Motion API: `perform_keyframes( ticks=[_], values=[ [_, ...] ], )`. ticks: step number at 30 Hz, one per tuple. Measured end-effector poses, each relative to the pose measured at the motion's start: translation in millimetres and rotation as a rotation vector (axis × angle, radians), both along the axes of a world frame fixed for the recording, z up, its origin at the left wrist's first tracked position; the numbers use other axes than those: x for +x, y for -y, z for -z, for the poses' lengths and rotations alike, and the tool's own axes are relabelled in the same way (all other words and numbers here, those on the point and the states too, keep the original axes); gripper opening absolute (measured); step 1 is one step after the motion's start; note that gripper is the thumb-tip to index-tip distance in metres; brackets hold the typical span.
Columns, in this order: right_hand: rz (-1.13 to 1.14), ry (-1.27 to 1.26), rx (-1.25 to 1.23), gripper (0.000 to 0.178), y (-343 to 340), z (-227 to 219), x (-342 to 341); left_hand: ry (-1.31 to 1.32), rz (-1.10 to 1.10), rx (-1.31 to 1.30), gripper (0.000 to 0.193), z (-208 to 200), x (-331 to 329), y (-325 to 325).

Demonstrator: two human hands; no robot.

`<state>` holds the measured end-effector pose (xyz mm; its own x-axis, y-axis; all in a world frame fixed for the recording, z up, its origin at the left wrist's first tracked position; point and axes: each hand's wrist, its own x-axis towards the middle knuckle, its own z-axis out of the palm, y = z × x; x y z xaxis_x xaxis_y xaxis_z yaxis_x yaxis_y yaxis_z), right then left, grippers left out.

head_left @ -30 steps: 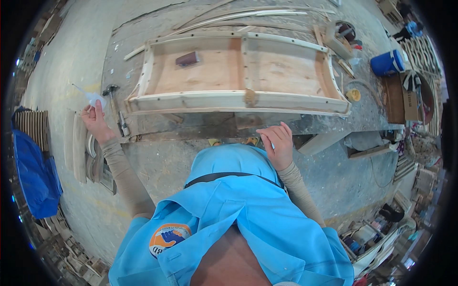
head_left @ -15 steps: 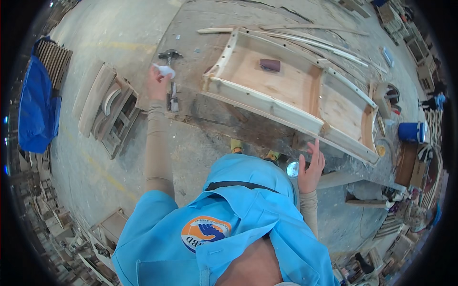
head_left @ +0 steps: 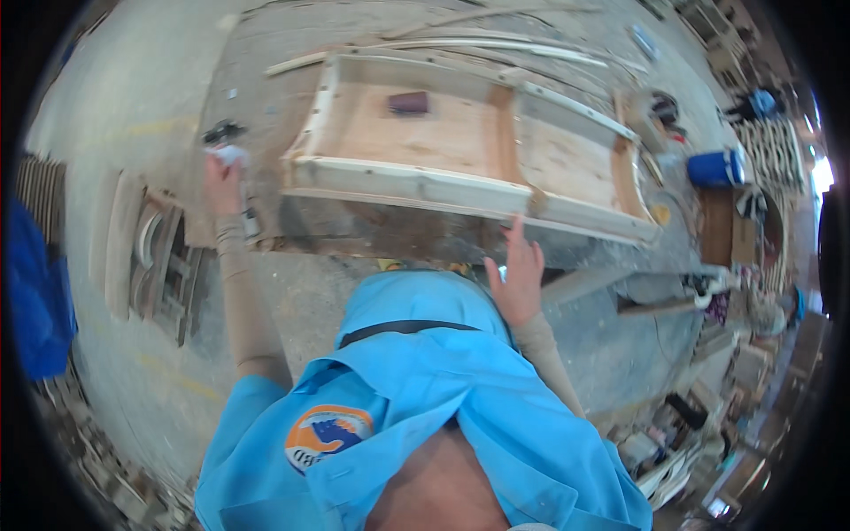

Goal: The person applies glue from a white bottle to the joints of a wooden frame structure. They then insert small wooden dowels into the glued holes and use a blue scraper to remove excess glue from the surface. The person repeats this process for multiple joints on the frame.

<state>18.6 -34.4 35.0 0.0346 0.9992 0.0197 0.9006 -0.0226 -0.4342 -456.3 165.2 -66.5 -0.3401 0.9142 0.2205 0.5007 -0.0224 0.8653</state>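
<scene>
My left hand (head_left: 223,188) is pinched around a small white piece (head_left: 234,155), perhaps paper or plastic; blur hides its exact kind. Just beyond it lies a hammer (head_left: 223,132), its dark head showing and its handle mostly covered by the hand. A curved wooden frame (head_left: 403,180) with a plywood panel and a cross rail rests on the worktable. Inside its left bay sits a dark brown roll (head_left: 408,103), like rolled sandpaper. My right hand (head_left: 521,288) has its fingers spread, fingertips at the frame's near rail; whether they touch it I cannot tell.
Long wooden strips (head_left: 496,46) lie behind the frame. Curved wooden parts (head_left: 146,252) are stacked on the floor at left, near a blue tarp (head_left: 35,292). A blue bucket (head_left: 715,168) and a cardboard box (head_left: 744,241) stand at right.
The view has swung, shifting the table and frame leftward in the picture. My right hand has come up closer to the frame's near rail. The left hand still holds the white piece.
</scene>
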Motion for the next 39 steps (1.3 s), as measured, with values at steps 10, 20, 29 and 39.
perform_keyframes(
  ticks=[10, 20, 29, 39],
  values=[
    [0.018, 0.08, -0.004, 0.084, 5.3, -0.4, 19.8, 0.036, -0.02, 0.04, 0.039, -35.7, 30.2, -5.1],
    [0.128, 0.04, -0.018, 0.087, 12.5, 1.6, 49.9, 0.075, -0.034, 0.178, 0.039, -60.6, 44.2, -4.2],
    [0.106, -0.017, -0.027, 0.083, 15.8, 0.6, 79.2, 0.148, 0.064, 0.149, 0.042, -135.8, 129.1, 34.2],
    [-0.024, -0.029, 0.006, 0.074, 17.0, -17.3, 123.5, 0.451, 0.437, -0.029, 0.041, -136.9, 266.5, 101.0]
  ],
)
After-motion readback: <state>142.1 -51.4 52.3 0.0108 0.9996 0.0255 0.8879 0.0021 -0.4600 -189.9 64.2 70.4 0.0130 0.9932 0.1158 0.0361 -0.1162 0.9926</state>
